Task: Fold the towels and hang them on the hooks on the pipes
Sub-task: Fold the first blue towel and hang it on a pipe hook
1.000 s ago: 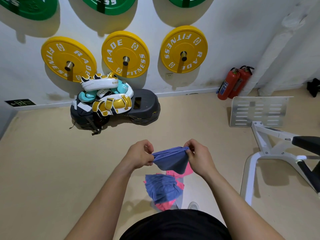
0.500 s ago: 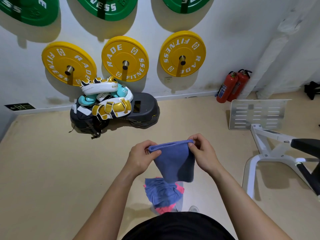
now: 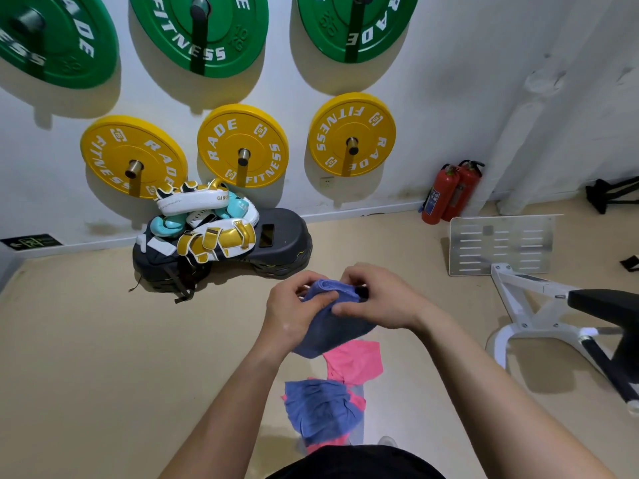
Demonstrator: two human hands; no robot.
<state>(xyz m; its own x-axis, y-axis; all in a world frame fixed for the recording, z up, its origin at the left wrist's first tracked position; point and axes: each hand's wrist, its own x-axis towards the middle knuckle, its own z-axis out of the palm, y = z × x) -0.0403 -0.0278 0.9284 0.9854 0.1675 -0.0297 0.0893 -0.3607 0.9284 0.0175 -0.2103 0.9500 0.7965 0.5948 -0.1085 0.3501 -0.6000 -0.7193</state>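
A blue towel (image 3: 332,328) is bunched and folded between both my hands in front of my chest. My left hand (image 3: 294,311) grips its left side with curled fingers. Close against it, my right hand (image 3: 375,299) pinches the top fold. Below them lies a heap of more towels: a pink one (image 3: 356,363) and a crumpled blue one (image 3: 321,407) over more pink cloth. White wrapped pipes (image 3: 539,108) run up the wall at the right; no hooks are visible on them.
Yellow plates (image 3: 243,145) and green plates (image 3: 198,32) hang on the wall. Boxing pads (image 3: 211,221) lie on a dark step platform (image 3: 283,243). Two red fire extinguishers (image 3: 449,191) stand in the corner. A white machine frame (image 3: 529,305) with a metal footplate (image 3: 501,243) stands at the right.
My hands came together, folding the stretched blue towel over on itself into a smaller bundle. The view tilted up, showing more of the green plates.
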